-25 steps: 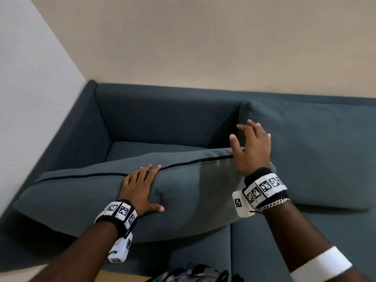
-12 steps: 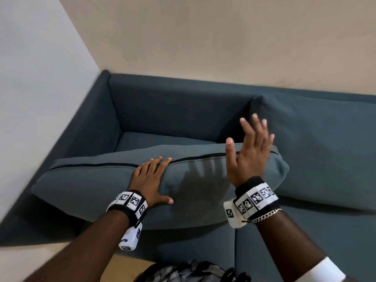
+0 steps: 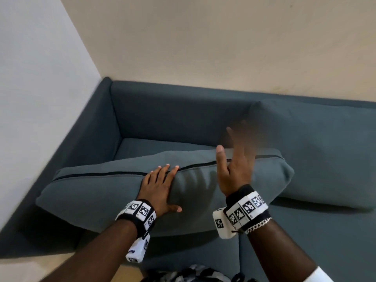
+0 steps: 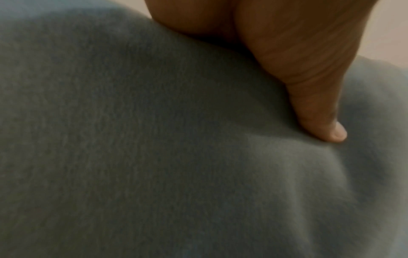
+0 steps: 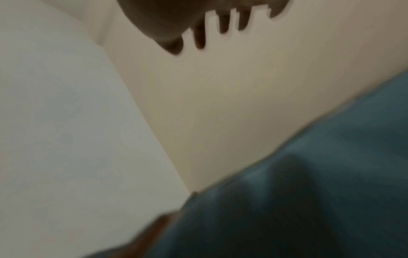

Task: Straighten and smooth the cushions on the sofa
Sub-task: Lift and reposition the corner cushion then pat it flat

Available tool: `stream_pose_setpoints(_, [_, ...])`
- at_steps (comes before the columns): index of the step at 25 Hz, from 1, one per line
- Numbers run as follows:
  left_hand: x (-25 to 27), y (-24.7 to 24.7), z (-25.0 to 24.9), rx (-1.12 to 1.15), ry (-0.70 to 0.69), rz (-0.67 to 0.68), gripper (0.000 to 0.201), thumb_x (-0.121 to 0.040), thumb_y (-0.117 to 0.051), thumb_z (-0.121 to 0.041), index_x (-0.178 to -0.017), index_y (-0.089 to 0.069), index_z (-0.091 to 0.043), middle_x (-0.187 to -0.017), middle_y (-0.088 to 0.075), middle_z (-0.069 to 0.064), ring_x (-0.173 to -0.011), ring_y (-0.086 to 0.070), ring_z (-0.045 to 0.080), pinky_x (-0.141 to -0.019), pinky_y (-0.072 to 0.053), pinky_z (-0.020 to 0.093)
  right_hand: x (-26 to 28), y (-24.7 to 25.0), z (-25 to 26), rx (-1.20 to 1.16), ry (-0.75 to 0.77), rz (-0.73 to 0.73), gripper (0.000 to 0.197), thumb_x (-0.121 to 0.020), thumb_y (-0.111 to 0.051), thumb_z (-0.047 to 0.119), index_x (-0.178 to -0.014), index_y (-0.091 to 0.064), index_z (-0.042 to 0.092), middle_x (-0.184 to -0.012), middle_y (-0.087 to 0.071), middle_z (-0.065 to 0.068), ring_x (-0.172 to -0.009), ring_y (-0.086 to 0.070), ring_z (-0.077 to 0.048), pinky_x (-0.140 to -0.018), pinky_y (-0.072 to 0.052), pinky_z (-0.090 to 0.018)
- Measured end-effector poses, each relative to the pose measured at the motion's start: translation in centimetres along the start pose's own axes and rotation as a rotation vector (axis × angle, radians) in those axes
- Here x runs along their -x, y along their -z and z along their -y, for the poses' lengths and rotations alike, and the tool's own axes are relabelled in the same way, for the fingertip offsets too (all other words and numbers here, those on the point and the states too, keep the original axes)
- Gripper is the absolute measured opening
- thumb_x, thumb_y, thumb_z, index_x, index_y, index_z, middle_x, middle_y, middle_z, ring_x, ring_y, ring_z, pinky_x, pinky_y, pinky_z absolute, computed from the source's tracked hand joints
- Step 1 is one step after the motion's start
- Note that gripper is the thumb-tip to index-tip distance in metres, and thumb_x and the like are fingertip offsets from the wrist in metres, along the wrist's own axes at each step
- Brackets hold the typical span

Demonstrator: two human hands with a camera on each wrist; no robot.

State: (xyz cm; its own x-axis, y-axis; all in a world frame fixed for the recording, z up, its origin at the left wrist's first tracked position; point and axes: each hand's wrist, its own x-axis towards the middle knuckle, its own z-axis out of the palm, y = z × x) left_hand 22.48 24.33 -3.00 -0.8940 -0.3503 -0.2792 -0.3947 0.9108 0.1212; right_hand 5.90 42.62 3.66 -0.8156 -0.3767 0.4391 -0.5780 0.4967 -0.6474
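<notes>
A long blue-grey cushion (image 3: 97, 196) with a black zip line lies tilted across the left seat of the dark blue sofa (image 3: 179, 117). My left hand (image 3: 160, 186) rests flat on its upper edge, fingers straight; in the left wrist view the thumb (image 4: 318, 111) presses into the cushion fabric (image 4: 154, 157). My right hand (image 3: 238, 159) is raised above the cushion's right part, fingers spread and blurred by motion, holding nothing. In the right wrist view the right hand (image 5: 212, 22) shows its spread fingers against the wall. A second cushion (image 3: 325, 151) leans against the sofa back at the right.
The sofa stands in a room corner, with a grey-white wall (image 3: 40, 88) at its left and a beige wall (image 3: 223, 41) behind it. The left armrest (image 3: 89, 139) borders the cushion. Patterned clothing (image 3: 191, 274) shows at the bottom edge.
My right hand has lifted off the cushion's right end and risen with fingers spread. The left hand stays pressed on the cushion. The head view has shifted, so the sofa sits further right and lower.
</notes>
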Motion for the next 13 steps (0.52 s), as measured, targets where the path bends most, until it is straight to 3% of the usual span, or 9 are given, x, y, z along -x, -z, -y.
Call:
stream_pose_setpoints(1, [0.2,-0.1,0.0,-0.006,-0.015,-0.004,0.137,-0.061,-0.067,-0.086,-0.156,0.021,-0.041,-0.17,0.003,0.0,-0.157,-0.001,0.028,-0.125,-0.004,0.048,1.4,-1.6,-0.8,0.144,-0.035,0.129,0.057,-0.102,-0.036,0.05,-0.155,-0.042,0.028,-0.171,-0.019,0.0,-0.16,-0.012,-0.023,-0.13,-0.005,-0.046])
stream_pose_setpoints(3, [0.5,-0.2,0.3,-0.031,-0.082,0.016,0.133,-0.062,-0.064,-0.086,-0.156,0.02,-0.041,-0.171,0.006,0.0,-0.157,0.001,0.027,-0.125,-0.001,0.047,3.8,-4.4,-3.4,0.507,-0.145,0.62,0.073,-0.097,-0.007,0.063,-0.161,-0.028,0.036,-0.173,-0.014,0.002,-0.161,-0.004,-0.024,-0.128,0.001,-0.055])
stream_pose_setpoints(4, [0.5,-0.2,0.7,-0.051,-0.115,0.025,0.132,-0.064,-0.063,-0.085,-0.157,0.019,-0.041,-0.171,0.006,0.0,-0.157,0.002,0.026,-0.125,0.0,0.047,3.5,-5.0,-4.0,0.578,-0.198,0.765,0.074,-0.097,-0.003,0.064,-0.161,-0.027,0.036,-0.173,-0.015,0.001,-0.161,-0.002,-0.025,-0.127,0.003,-0.058])
stream_pose_setpoints(5, [0.4,0.0,1.2,-0.062,-0.138,0.021,0.131,-0.065,-0.064,-0.085,-0.157,0.018,-0.04,-0.171,0.006,0.0,-0.157,0.001,0.025,-0.125,0.001,0.046,2.8,-5.2,-3.7,0.595,-0.233,0.774,0.068,-0.101,-0.01,0.062,-0.159,-0.031,0.035,-0.172,-0.018,0.0,-0.161,-0.002,-0.026,-0.126,0.006,-0.06])
stream_pose_setpoints(6, [0.2,0.2,1.6,-0.055,-0.147,0.006,0.131,-0.066,-0.064,-0.084,-0.157,0.017,-0.04,-0.171,0.005,-0.001,-0.157,0.001,0.025,-0.125,0.001,0.046,1.5,-4.9,-2.9,0.513,-0.255,0.666,0.06,-0.105,-0.021,0.058,-0.156,-0.038,0.032,-0.171,-0.022,-0.001,-0.16,-0.003,-0.026,-0.126,0.007,-0.06])
stream_pose_setpoints(10, [0.1,1.0,4.1,-0.005,-0.176,-0.006,0.131,-0.065,-0.066,-0.085,-0.157,0.018,-0.042,-0.171,0.002,-0.004,-0.157,-0.002,0.023,-0.126,0.001,0.044,0.5,-3.1,3.6,0.125,-0.112,0.001,0.047,-0.106,-0.044,0.044,-0.149,-0.047,0.027,-0.17,-0.023,-0.002,-0.16,-0.009,-0.023,-0.129,0.003,-0.044])
stream_pose_setpoints(11, [0.3,1.1,4.4,-0.002,-0.186,0.006,0.131,-0.065,-0.066,-0.085,-0.157,0.017,-0.043,-0.171,0.001,-0.003,-0.157,-0.003,0.022,-0.126,0.0,0.044,1.6,-3.7,4.3,0.145,-0.084,-0.024,0.051,-0.105,-0.043,0.046,-0.153,-0.043,0.028,-0.172,-0.017,-0.001,-0.161,-0.005,-0.022,-0.128,0.006,-0.042])
stream_pose_setpoints(12, [0.3,1.3,4.6,-0.007,-0.19,0.009,0.13,-0.064,-0.064,-0.086,-0.157,0.016,-0.043,-0.171,0.0,-0.003,-0.157,-0.004,0.022,-0.126,0.0,0.044,3.0,-4.9,4.6,0.236,-0.101,0.093,0.057,-0.104,-0.036,0.05,-0.158,-0.035,0.032,-0.173,-0.01,0.0,-0.161,0.003,-0.022,-0.128,0.01,-0.043])
stream_pose_setpoints(13, [0.5,1.4,4.9,-0.018,-0.187,0.009,0.128,-0.063,-0.06,-0.09,-0.158,0.013,-0.043,-0.171,-0.003,-0.003,-0.157,-0.006,0.022,-0.127,-0.002,0.045,4.7,-6.4,4.1,0.379,-0.142,0.32,0.061,-0.104,-0.026,0.057,-0.161,-0.025,0.037,-0.174,-0.003,0.003,-0.16,0.012,-0.022,-0.127,0.013,-0.048])
